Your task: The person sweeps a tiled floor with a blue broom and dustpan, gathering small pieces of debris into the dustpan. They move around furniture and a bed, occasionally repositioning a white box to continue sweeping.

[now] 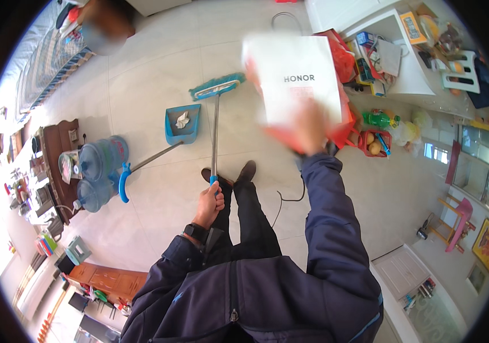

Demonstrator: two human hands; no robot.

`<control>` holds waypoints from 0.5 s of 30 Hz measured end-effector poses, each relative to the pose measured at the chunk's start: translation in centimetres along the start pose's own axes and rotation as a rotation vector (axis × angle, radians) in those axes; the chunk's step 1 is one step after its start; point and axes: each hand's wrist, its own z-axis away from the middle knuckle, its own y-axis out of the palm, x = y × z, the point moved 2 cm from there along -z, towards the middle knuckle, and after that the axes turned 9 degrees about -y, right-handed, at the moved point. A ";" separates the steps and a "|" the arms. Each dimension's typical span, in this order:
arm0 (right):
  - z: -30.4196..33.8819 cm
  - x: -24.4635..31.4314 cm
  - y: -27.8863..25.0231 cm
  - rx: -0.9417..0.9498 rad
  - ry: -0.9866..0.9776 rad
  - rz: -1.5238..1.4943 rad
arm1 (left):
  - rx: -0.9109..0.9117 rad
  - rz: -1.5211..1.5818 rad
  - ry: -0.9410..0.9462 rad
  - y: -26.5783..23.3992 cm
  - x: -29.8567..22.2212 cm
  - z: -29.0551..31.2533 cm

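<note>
My left hand (pixel 209 203) is closed around the blue grip of a broom (pixel 216 137), whose teal bristle head rests on the floor ahead. Left of the broom lies a blue dustpan (pixel 172 136) with crumpled white paper (pixel 182 120) inside and a long metal handle. My right arm reaches forward, and my right hand (pixel 311 128) is at the near part of a white paper bag (pixel 298 60). Both hand and bag are smeared by motion; the fingers look closed on the bag, though its grip point is unclear. Red bags (pixel 342 60) stand behind and beside it.
Large blue water bottles (pixel 102 160) stand at the left by a brown cabinet (pixel 60 151). To the right are a green bottle (pixel 378 119), a red basket (pixel 374 143) of round produce and a filled white shelf (pixel 421 80). A dark cable (pixel 290 199) trails over the floor near my feet.
</note>
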 end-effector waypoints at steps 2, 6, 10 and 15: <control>0.0 -0.1 -0.4 -0.015 0.054 -0.065 | -0.006 0.012 -0.007 -0.1 -0.3 0.0; -0.4 0.0 -2.0 -0.101 0.084 0.009 | 0.007 0.013 -0.001 -0.6 -0.9 -0.5; -1.2 -0.6 -3.6 -0.409 0.543 -0.004 | 0.021 0.021 -0.006 -1.2 -1.2 -0.5; -1.9 -3.1 -3.0 -0.512 1.169 -0.499 | 0.008 0.009 -0.015 -1.5 -1.3 -0.2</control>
